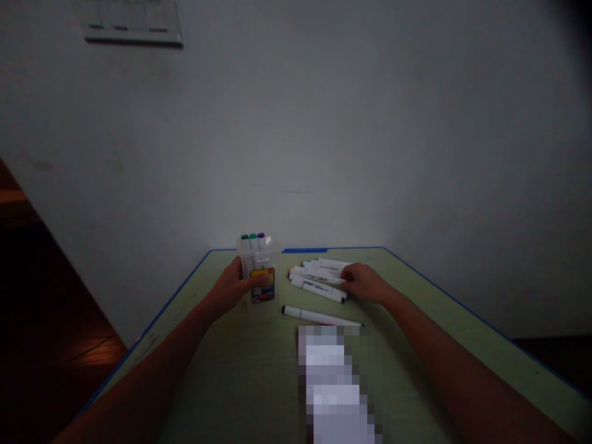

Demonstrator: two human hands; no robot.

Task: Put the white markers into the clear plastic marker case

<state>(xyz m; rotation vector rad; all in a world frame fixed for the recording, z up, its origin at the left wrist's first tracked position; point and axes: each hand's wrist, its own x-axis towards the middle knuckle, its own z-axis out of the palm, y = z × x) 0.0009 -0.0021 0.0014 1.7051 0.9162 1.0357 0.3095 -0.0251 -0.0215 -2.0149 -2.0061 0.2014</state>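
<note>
My left hand (237,286) is wrapped round a clear plastic marker box (259,271) that stands upright on the green table (240,376). Three markers with dark green, teal and purple caps (253,238) stick up out of the box. My right hand (363,282) rests on the right end of a pile of several white markers (318,279) lying on the table, fingers curled onto them. One more white marker with black ends (319,316) lies alone just in front of the pile.
A pixelated white patch (335,388) covers part of the table near me. The table has a blue edge (171,296) and stands against a pale wall (324,123). A dark wooden floor (50,308) lies to the left.
</note>
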